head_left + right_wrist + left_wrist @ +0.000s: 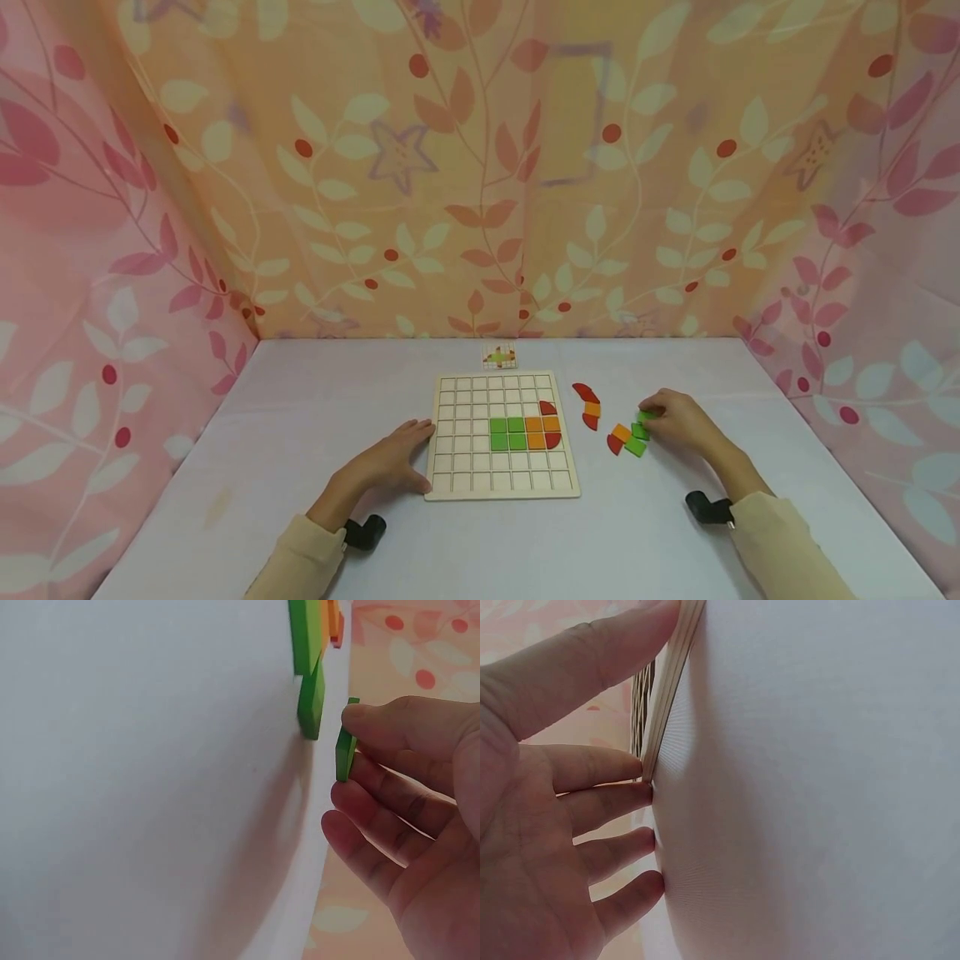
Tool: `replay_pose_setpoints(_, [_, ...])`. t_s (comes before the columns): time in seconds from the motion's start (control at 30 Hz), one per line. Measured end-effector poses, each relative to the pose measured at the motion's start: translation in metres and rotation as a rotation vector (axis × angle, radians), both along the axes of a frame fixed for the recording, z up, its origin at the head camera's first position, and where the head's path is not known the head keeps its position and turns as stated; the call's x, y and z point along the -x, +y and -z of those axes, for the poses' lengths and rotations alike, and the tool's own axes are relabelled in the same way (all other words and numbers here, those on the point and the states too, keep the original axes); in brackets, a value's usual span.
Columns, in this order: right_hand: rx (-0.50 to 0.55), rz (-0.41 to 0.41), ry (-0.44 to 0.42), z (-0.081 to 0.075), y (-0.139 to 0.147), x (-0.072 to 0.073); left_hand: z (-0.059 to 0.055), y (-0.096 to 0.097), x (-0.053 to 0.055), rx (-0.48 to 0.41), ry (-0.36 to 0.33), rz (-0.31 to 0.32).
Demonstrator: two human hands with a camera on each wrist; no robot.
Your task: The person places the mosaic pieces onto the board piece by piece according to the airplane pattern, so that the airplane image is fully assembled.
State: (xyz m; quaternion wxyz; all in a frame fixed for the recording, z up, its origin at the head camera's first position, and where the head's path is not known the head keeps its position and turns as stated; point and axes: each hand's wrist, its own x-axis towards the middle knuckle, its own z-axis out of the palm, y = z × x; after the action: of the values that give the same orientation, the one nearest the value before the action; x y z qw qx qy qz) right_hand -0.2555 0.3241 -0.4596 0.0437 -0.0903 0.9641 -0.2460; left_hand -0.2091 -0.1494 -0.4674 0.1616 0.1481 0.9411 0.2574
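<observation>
A wooden grid board (459, 464) lies on the white table. My left hand (392, 457) is at its left side, fingers extended and thumb against the board's edge (662, 712) in the left wrist view. On the grid, green squares (507, 433) adjoin orange squares (534, 432), with red rounded pieces (548, 407) above and below at the right. Right of the board, my right hand (681, 423) pinches a green square tile (346, 754) between thumb and fingers, raised off the table. Close beside it lie loose green tiles (635, 447), an orange square (621, 433) and a red rounded piece (614, 444).
Another loose group, red pieces (582, 392) around an orange square (592, 409), lies nearer the board's right edge. Behind the board is a small picture card (499, 356) with a coloured pattern. Patterned curtains (480, 250) enclose the table at the back and sides.
</observation>
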Motion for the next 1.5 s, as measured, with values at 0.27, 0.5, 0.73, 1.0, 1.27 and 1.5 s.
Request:
replay_pose_setpoints(0.27, [0.030, -0.024, 0.029, -0.007, -0.014, -0.002, 0.002, -0.001, -0.001, -0.026, 0.019, 0.022])
replay_pose_setpoints(0.5, [0.062, -0.023, 0.033, -0.010, -0.024, -0.002, 0.001, 0.000, 0.000, -0.008, 0.007, -0.003])
replay_pose_setpoints(0.73, [0.087, -0.045, 0.074, -0.014, -0.035, -0.003, 0.002, 0.000, 0.001, -0.010, 0.011, 0.002])
replay_pose_setpoints(1.0, [0.132, -0.033, 0.073, -0.020, -0.050, -0.007, 0.000, 0.002, -0.003, -0.004, 0.005, -0.014])
replay_pose_setpoints(1.27, [0.177, -0.056, 0.086, -0.023, -0.065, -0.007, -0.003, 0.002, -0.004, -0.016, -0.003, -0.015])
replay_pose_setpoints(1.5, [0.165, -0.067, 0.071, -0.031, -0.080, -0.004, -0.001, 0.002, -0.002, 0.001, 0.002, -0.015])
